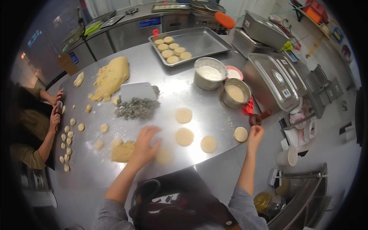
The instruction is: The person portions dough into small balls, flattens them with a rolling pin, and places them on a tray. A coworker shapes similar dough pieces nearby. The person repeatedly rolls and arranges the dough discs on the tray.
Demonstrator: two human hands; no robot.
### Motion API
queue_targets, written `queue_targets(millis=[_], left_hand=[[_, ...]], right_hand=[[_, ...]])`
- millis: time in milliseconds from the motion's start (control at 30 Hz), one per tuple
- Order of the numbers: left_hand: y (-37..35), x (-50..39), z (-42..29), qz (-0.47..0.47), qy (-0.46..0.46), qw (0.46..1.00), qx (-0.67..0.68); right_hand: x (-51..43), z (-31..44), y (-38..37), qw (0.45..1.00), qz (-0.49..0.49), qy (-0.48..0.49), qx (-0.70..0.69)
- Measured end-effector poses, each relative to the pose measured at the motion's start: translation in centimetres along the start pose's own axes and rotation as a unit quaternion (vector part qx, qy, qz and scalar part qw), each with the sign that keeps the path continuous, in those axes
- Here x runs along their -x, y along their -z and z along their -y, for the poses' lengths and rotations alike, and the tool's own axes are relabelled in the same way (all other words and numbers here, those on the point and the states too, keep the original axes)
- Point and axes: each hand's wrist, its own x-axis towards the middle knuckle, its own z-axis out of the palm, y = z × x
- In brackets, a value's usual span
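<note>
My left hand (148,145), blurred, is over the table with thumb and fingers apart and nothing seen in it. Just left of it lies a crumbly yellow dough or filling lump (122,152), partly hidden by the hand. A blurred flat dough round (164,155) is to its right. Past that lie more flat rounds (184,136), several in all. At the table's right edge my right hand (254,137) has its fingers drawn together beside a pale round cake (240,134). A brown tool with a round head and handle (255,120) touches or nearly touches its fingertips; whether it grips anything is hidden.
A dark crumbly heap (135,108) lies under a white scraper (138,91), near a big dough mass (113,76). Behind are a tray (211,43) of cakes and a flour pot (210,84). Small dough balls (70,134) lie near a co-worker's hands (54,118) at left.
</note>
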Motion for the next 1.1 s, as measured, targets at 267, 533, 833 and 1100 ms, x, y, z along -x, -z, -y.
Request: queue_targets(millis=[267,533,833,1100], left_hand=[[-0.9,0.2,-0.2,0.032,-0.029,0.999,0.032],[0.2,3.0,1.6,0.041,0.003,0.999,0.010],[-1.6,5.5,2.2,0.143,-0.052,0.987,-0.059],[-1.8,0.7,2.3,0.278,-0.036,0.957,-0.075]], right_hand=[[2.9,6.8,0.6,0.950,0.186,0.117,0.221],[6.0,13.7,1.1,0.893,0.444,0.071,0.003],[11.6,14.8,-3.1,0.896,0.343,0.248,0.133],[12.4,19.0,-7.3,0.865,0.422,0.259,0.076]])
